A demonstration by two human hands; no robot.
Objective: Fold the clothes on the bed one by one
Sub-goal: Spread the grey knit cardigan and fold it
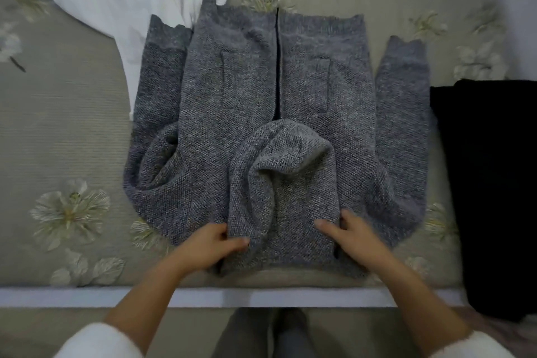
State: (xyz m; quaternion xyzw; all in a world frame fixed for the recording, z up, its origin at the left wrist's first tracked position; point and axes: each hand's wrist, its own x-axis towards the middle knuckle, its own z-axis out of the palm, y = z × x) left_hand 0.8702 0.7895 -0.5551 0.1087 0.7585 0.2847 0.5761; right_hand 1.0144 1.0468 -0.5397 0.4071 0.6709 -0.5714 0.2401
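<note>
A grey knitted hooded cardigan (238, 113) lies spread front-up on the bed, its opening running down the middle and both sleeves lying along its sides. Its hood (284, 171) is folded down over the chest. My left hand (209, 244) pinches the hood's near left edge between thumb and fingers. My right hand (353, 234) rests at the hood's near right edge, its thumb lying on the knit and its fingers tucked at the fabric's edge.
A white garment (116, 0) lies at the far left, partly under the cardigan's sleeve. A black garment (491, 183) lies along the right. The floral bedspread (66, 125) ends at a white bed edge (290, 296) close to me.
</note>
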